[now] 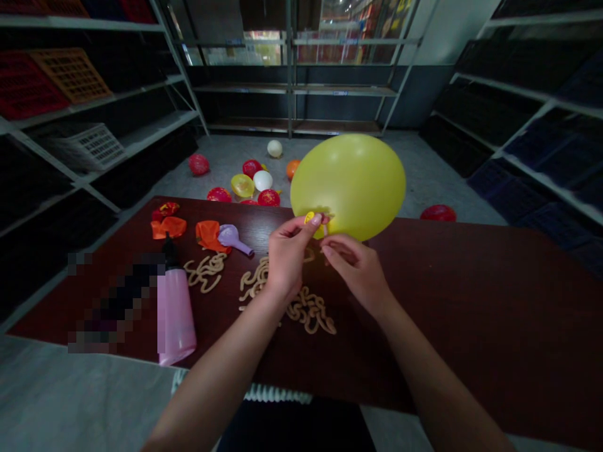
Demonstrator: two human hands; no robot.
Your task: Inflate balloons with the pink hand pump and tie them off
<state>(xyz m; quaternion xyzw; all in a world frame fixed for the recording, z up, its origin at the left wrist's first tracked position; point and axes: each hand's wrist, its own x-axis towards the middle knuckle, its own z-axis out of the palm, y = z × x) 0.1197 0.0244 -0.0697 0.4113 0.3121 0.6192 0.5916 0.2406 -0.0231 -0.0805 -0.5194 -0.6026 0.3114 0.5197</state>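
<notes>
An inflated yellow balloon point(351, 182) hovers above the dark red table point(471, 301). My left hand point(287, 257) pinches the balloon's neck between thumb and fingertips. Just to its right, my right hand point(355, 267) has its fingers curled together under the neck; what they hold is hidden. Below both hands lie tan rubber bands point(308, 311) in loose heaps on the table.
A pink hand pump point(175, 314) lies at the table's left. Flat orange, red and purple balloons point(211, 233) lie behind it. Several inflated balloons point(254, 179) sit on the floor beyond. Metal shelves with crates point(80, 147) line both sides.
</notes>
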